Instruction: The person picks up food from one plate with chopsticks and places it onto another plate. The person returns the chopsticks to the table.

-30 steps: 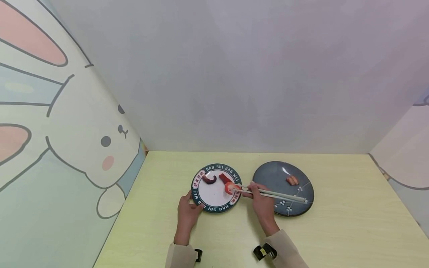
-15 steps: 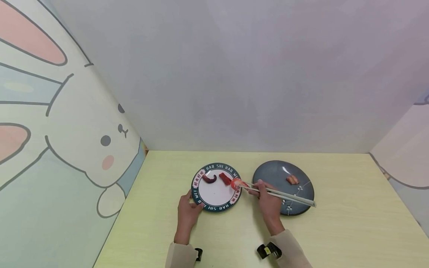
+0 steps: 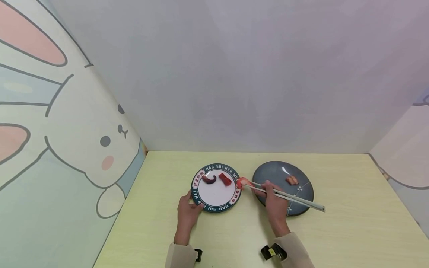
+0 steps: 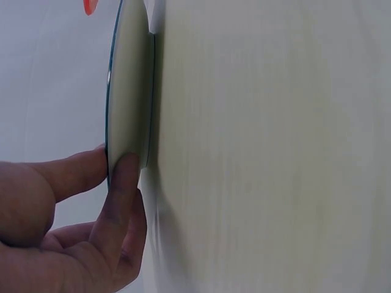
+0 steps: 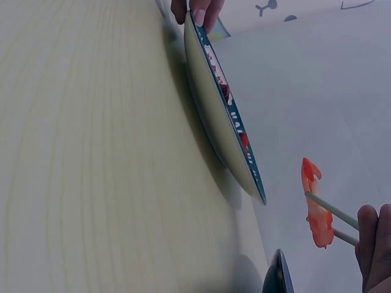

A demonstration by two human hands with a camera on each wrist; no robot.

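My left hand pinches the near left rim of a round white plate with a green lettered border. In the left wrist view, the thumb and fingers lie on opposite faces of the plate's edge. A dark curled food piece and a red strip rest on this plate. My right hand grips pale green chopsticks. Between their tips is an orange-red food piece with a forked end, held above the table and overlapping the white plate's right rim in the head view.
A dark blue-grey oval plate with white blossoms stands right of the white plate, partly behind my right hand. A small brown food piece lies on it. The light wooden table meets a grey wall at the back.
The right hand and chopsticks have moved right, carrying the orange-red piece from over the white plate's inside to its right rim. The left hand and both plates have stayed put.
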